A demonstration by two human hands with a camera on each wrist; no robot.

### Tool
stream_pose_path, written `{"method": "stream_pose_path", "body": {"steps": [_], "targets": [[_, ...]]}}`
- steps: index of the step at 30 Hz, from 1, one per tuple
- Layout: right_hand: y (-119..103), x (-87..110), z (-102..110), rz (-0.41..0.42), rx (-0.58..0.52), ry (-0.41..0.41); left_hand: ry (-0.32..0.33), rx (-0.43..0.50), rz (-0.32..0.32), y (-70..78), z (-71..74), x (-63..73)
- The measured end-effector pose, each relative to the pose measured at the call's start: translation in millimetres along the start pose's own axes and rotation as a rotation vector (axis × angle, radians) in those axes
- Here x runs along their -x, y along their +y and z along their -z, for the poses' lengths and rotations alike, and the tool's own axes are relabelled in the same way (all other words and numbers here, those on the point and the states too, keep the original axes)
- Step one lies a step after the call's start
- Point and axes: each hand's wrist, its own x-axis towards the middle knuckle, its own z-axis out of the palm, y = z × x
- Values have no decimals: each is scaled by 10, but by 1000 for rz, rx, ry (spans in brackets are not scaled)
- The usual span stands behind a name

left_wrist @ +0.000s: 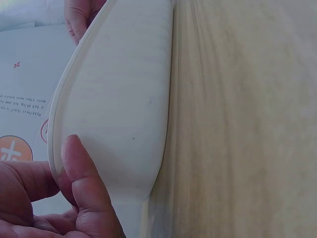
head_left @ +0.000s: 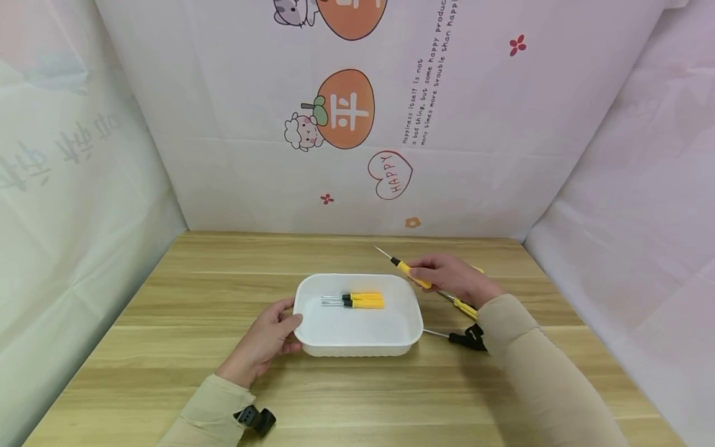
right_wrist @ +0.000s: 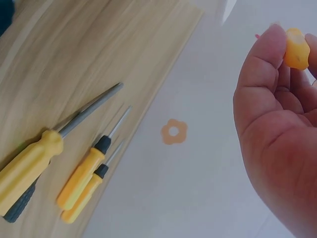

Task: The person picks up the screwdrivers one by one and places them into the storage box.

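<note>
- While the left hand (head_left: 267,338) pinches the near-left rim of a white tray (head_left: 357,332), its thumb lies over the edge and other fingers press the outer wall.
- The right hand (head_left: 455,277) pinches a slim screwdriver (head_left: 410,272) by its yellow handle, with thumb and fingers close together around it. Its thin metal shaft points up and to the left in the head view, and the tool is held near the tray's far right corner.
- The tray sits on a wooden table (head_left: 357,397), in the middle of the head view, between the two hands.
- Inside it, a pair of small screwdrivers (head_left: 365,304) lies side by side, yellow handles to the right, black collars between, shafts to the left.
- To the right of the tray lies a larger yellow screwdriver (right_wrist: 29,166); in the right wrist view, a dark handle (right_wrist: 20,204) shows partly beneath it.
- Beside these, two slim yellow screwdrivers (right_wrist: 81,178) with black collars lie next to each other near the table's edge.
- Another metal shaft (head_left: 437,334) lies close to the tray's right side, running to a black handle partly hidden near the right sleeve (head_left: 536,354).
- Behind the table stands a white printed sheet (head_left: 240,186).
</note>
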Motion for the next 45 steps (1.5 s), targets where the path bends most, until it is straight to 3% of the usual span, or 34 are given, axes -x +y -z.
{"method": "stream_pose_path", "body": {"steps": [29,45], "targets": [[-328,-145,-407,13,58,-110,4,9,0,-4,15,2],[-381,-227,-573,12,77,-177,-1,21,5,-3,13,0]]}}
